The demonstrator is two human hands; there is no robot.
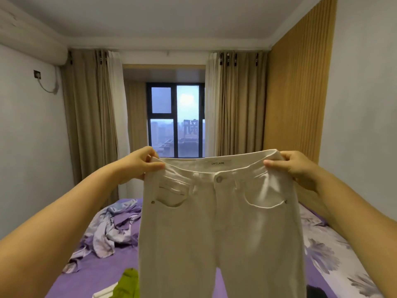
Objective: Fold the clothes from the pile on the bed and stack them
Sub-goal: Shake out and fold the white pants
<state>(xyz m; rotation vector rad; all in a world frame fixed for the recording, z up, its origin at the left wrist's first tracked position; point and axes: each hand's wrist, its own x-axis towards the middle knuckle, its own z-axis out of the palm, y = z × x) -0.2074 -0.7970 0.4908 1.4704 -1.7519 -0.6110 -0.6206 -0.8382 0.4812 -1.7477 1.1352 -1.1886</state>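
Note:
I hold a pair of white jeans (219, 229) up in the air by the waistband, front facing me, button fastened. My left hand (140, 163) pinches the waistband's left corner and my right hand (294, 166) pinches its right corner. The legs hang straight down over the purple bed (96, 267) and run out of the bottom of the view. A green garment (126, 284) lies on the bed at the lower left, with a white piece (105, 292) beside it. Something dark (315, 292) shows at the bottom right, behind the jeans.
A crumpled floral purple duvet (111, 229) is bunched on the bed's left side, and floral bedding (330, 254) covers the right. Beige curtains (90, 125) frame a window (176, 121) ahead. A wall is close on the left, a wooden slatted panel (298, 87) on the right.

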